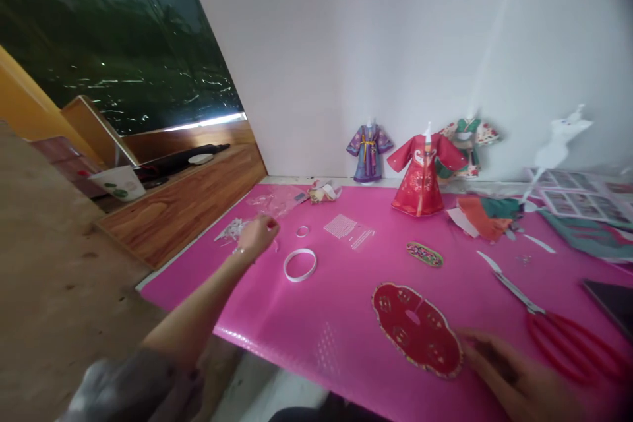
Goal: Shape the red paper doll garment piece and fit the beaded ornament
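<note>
My left hand (258, 237) is stretched out over the far left of the table, its fingers pinched together beside a heap of thin white scraps (232, 231). A small pale strip shows just below its fingertips, but whether it is held I cannot make out. Close to the front edge, my right hand (509, 369) grips the right rim of a red scalloped doll collar (420, 326) between thumb and fingers. This collar has a patterned border, gold motifs and a slit running to a hole in its middle. Right of it lie red-handled scissors (534, 310), blades apart.
Two tape rolls (300, 265) (302, 231), a sheet of stick-on beads (349, 231) and an oval patterned piece (424, 254) lie on the pink table (277, 336). Miniature robes (420, 175) (369, 151) stand along the wall. Fabric scraps (487, 216) and a bare white mannequin (556, 142) are at right.
</note>
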The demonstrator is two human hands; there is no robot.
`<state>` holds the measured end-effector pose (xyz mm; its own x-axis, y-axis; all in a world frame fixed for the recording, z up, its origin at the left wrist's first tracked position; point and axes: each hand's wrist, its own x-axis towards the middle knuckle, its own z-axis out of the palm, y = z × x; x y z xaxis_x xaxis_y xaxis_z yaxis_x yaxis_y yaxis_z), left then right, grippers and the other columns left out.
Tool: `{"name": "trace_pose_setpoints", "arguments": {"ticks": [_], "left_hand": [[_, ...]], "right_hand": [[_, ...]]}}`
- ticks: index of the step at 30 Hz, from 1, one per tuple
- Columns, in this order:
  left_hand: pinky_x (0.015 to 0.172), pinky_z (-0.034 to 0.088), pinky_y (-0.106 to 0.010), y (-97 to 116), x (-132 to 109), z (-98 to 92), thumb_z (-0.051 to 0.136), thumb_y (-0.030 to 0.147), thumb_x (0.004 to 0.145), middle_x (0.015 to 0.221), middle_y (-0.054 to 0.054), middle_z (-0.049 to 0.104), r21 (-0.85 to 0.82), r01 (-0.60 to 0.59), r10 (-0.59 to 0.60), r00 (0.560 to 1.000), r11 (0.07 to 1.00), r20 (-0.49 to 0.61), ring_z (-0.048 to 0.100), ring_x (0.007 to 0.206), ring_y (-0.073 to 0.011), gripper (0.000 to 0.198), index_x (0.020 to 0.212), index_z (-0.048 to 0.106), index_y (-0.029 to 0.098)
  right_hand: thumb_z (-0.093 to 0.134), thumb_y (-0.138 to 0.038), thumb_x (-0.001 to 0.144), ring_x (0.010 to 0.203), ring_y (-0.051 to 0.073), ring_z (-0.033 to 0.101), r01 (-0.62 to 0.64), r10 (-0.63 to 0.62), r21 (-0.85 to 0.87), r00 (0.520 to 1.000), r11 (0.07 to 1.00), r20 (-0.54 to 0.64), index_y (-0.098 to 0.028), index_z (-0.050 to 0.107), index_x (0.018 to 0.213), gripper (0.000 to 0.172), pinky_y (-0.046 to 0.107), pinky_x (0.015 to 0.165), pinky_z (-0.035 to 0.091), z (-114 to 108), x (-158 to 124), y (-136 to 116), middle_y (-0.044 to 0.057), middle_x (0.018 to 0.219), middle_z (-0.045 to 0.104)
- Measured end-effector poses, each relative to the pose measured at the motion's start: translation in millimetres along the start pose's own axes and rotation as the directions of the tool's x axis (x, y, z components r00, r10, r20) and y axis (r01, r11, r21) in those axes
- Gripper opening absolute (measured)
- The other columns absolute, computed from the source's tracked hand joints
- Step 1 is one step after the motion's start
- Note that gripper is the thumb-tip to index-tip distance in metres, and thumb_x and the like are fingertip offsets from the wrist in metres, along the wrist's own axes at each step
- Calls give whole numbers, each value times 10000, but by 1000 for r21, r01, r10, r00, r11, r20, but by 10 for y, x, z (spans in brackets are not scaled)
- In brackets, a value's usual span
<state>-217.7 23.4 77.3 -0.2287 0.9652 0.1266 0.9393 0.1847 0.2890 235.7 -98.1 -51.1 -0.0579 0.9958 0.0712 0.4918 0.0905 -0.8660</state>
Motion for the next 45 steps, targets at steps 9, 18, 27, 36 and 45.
{"name": "trace_pose_setpoints", "arguments": {"ticks": [9, 18, 27, 36, 45], "left_hand": [[864, 556, -431, -555, 702, 19, 606, 330, 954, 1218, -92, 620, 254, 120, -168, 970, 960, 177, 640, 1027, -235, 308, 1213, 598, 163], [869, 554, -445, -499, 753, 73, 610, 328, 951, 1227, -98, 614, 269, 122, -145, 987, 955, 67, 637, 1035, -237, 328, 1231, 586, 157], [667, 499, -300, 283, 421, 37, 399, 327, 963, 862, -78, 676, -106, -54, 15, 941, 993, -339, 649, 812, -227, 266, 916, 591, 149], [938, 510, -405, 1482, -1485, 557, 546, 259, 914, 1154, -62, 696, -352, -731, 810, 554, 584, 193, 639, 1037, -237, 186, 1045, 676, 235], [1182, 221, -614, 1523, -1674, 903, 592, 473, 922, 1569, -115, 347, -259, -815, 782, 329, 518, 529, 343, 1433, -363, 676, 1502, 371, 206]], "right_hand": [[596, -595, 809, 774, 228, 749, -34, 29, -75, 997, 997, -68, -313, 735, 976, 356, 247, 557, 595, 17, -28, 240, 0, 928, 785], [576, -589, 800, 678, 236, 732, -12, 7, -68, 997, 998, -71, -305, 745, 943, 360, 284, 510, 579, -8, -24, -15, 26, 828, 776], [533, -463, 865, 676, 212, 690, -32, 32, -4, 999, 999, 0, -237, 696, 1027, 322, 295, 575, 532, 21, -49, -156, 19, 741, 720], [496, -373, 907, 642, 168, 670, 84, -86, -56, 995, 995, -41, -231, 696, 970, 253, 266, 583, 527, -29, -91, -253, 15, 763, 727], [491, -459, 905, 998, 273, 650, 2, -238, -559, 906, 829, -350, -242, 696, 1063, 338, 428, 885, 504, -759, -6, 146, 75, 1067, 708]]}}
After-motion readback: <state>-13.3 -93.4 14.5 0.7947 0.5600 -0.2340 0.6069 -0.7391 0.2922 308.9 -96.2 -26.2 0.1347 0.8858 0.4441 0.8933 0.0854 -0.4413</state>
